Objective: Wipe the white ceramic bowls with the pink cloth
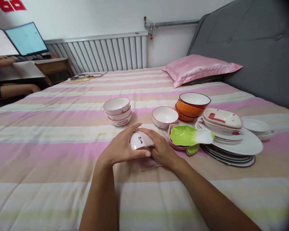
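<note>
And here's the white bowl (135, 140), glossy, round-walled, with black characters on its outside and a thin red edge, right between my hands, just over the striped bedsheet (62, 179). It's tipped over: outer wall up, red edge low on the side nearest me, and the characters run roughly away from me. My left hand (122, 145) cups its left side, thumb along the near edge; my right hand (163, 148) is closed on the soft, thin pale pink cloth (148, 164), pressing it to the bowl's right side, a flap hanging below. Beyond, smooth stacked bowls (118, 112) with red rims; to the right, a small red-rimmed bowl (165, 116) and a shiny green leafy-shaped dish (183, 136), near the flat stacked plates (252, 144).
</note>
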A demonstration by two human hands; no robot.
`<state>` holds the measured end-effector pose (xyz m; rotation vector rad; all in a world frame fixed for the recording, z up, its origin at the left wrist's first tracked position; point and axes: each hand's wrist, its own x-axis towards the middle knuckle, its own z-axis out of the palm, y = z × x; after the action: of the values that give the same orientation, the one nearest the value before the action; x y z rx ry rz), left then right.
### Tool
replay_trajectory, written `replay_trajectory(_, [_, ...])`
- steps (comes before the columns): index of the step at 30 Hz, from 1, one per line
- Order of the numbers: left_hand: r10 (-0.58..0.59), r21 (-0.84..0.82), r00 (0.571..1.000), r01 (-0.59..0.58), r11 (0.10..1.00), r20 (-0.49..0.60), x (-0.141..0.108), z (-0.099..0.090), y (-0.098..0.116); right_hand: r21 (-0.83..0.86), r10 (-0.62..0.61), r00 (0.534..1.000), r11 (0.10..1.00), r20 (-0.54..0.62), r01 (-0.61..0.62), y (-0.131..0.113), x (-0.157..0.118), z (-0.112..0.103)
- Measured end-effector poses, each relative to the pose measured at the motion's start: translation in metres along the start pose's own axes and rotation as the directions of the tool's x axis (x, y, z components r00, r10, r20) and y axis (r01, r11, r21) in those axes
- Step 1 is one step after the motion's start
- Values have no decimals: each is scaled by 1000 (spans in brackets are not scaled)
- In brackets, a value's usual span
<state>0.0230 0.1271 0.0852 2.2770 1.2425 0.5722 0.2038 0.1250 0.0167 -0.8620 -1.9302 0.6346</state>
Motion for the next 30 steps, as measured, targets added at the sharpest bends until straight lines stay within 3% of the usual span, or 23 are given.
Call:
replay_trajectory(4, [-33, 56, 999, 34, 998, -5, -1, 0, 2, -37, -7, 1000, 999, 7, 7, -6, -1, 0])
replay_trajectory(13, [-29, 0, 997, 29, 1000, -73, 0, 2, 4, 2, -1, 999, 1000, -34, 1, -4, 0, 2])
replay_trajectory(30, [24, -282, 975, -88, 955, -222, 10, 16, 13, 37, -11, 974, 999, -226, 20, -5, 2, -7])
